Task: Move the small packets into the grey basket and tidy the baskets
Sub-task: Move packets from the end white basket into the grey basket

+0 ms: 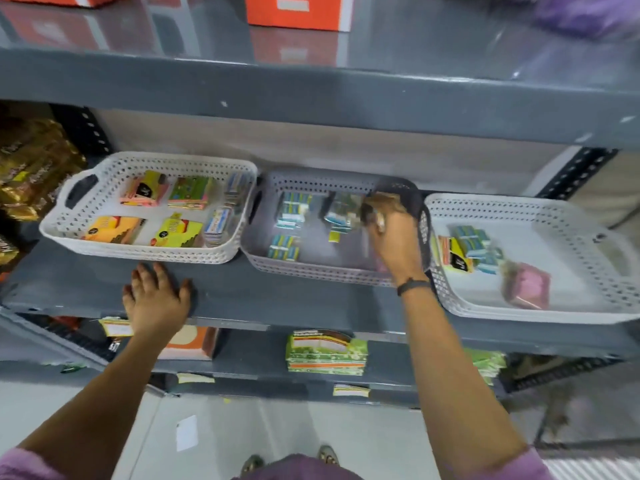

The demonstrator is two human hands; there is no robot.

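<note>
Three perforated baskets stand in a row on the grey shelf. The middle grey basket holds several small blue-green packets. My right hand reaches into its right side and is closed on a blurred stack of small packets. The right white basket holds more blue-green packets, a yellow-black pack and a pink packet. The left white basket holds larger yellow, orange and green packs. My left hand lies flat on the shelf's front edge, fingers spread.
A higher shelf overhangs the baskets and carries orange boxes. Gold packets fill the left end of the shelf. Below are green-orange packs and an orange box. Upright slotted posts flank the shelf.
</note>
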